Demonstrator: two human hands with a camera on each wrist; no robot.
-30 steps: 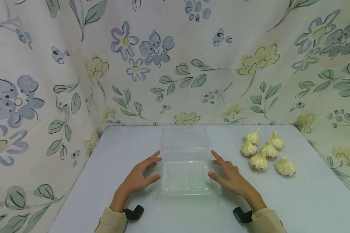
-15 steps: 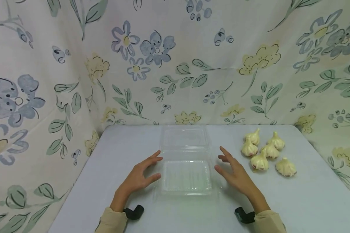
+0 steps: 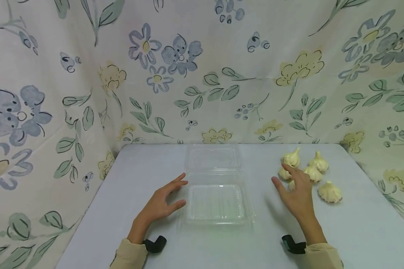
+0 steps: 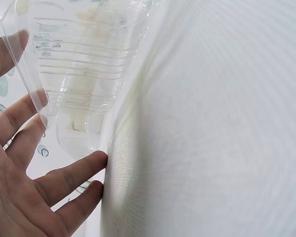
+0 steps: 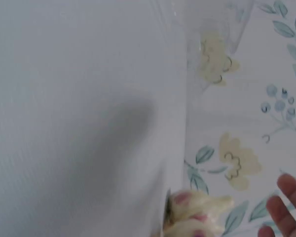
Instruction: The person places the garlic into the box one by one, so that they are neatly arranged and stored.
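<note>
A clear plastic clamshell box [image 3: 215,203] lies opened flat on the white table, its lid [image 3: 213,158] toward the back. My left hand [image 3: 161,200] is at the box's left side, fingers spread; in the left wrist view its thumb and fingertips touch the clear rim [image 4: 27,79]. My right hand [image 3: 297,192] is in the air over the near left part of a group of garlic bulbs [image 3: 318,162], fingers apart and holding nothing. It partly hides a few bulbs in the head view. One bulb [image 3: 330,192] lies a little apart, to the right of that hand.
The white table [image 3: 148,160] ends at a floral curtain [image 3: 202,104] along the back and both sides. Black camera mounts [image 3: 156,244] sit on both wrists, below the hands.
My right hand has left the box's right side and moved right and away from me, to above the garlic bulbs. The left hand stays in place at the box.
</note>
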